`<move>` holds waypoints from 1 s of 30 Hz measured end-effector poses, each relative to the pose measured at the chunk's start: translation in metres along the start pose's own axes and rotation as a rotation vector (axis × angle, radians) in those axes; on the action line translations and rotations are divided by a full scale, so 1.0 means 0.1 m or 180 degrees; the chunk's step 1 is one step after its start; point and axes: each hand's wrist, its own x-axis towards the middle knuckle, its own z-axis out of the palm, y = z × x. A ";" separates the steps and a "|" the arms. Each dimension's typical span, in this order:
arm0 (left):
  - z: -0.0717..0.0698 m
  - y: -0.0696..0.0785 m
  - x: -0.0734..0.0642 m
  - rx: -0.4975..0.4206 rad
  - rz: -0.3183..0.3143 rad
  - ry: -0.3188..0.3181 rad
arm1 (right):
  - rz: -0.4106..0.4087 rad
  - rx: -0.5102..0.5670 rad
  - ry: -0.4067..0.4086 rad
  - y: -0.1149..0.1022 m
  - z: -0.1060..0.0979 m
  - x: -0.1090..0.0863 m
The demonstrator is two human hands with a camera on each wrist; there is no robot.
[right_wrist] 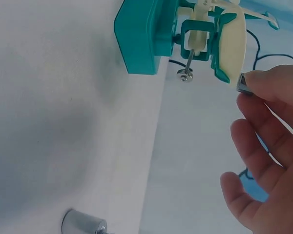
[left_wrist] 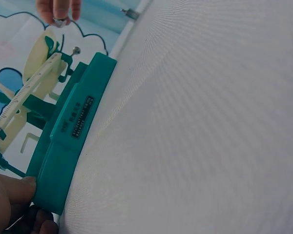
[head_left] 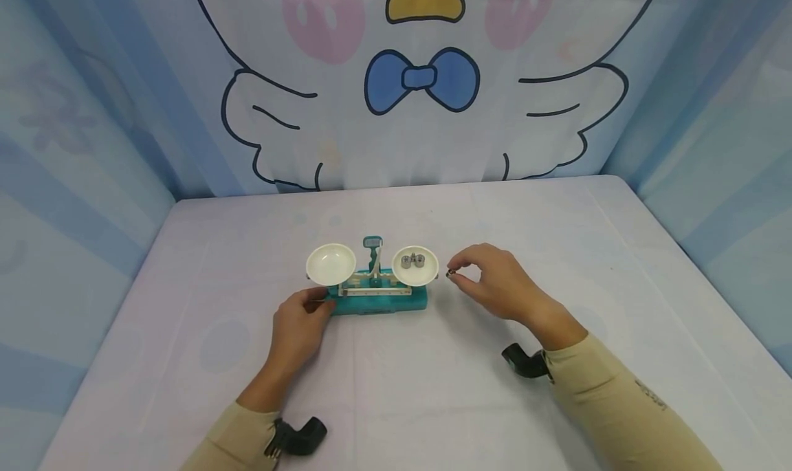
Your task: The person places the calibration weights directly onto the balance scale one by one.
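Observation:
A teal balance scale (head_left: 375,300) stands on the table with two cream pans. The left pan (head_left: 331,265) holds nothing, while the right pan (head_left: 421,278) carries small silver weights (head_left: 406,262) grouped near its middle. My left hand (head_left: 299,330) grips the left end of the base, thumb on the front face in the left wrist view. Just right of the right pan, my right hand (head_left: 501,285) pinches a small metal weight (right_wrist: 243,85) between thumb and index finger. In the right wrist view that weight is close by the pan's rim (right_wrist: 233,46), and the other fingers are spread.
Another silver weight (right_wrist: 83,223) stands on the table in the right wrist view; it also shows as a metal weight (left_wrist: 131,13) in the left wrist view. A white cloth covers the table (head_left: 396,402). Printed curtains (head_left: 421,141) hang behind and at both sides.

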 end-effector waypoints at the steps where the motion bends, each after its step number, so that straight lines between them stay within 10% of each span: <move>1: 0.00 0.00 0.00 0.0003 0.0005 0.0002 | -0.0020 0.0007 0.0012 -0.02 0.00 0.01; 30: 0.00 -0.02 0.02 0.0010 0.0033 0.0020 | -0.0430 -0.0162 0.0155 -0.33 0.14 0.31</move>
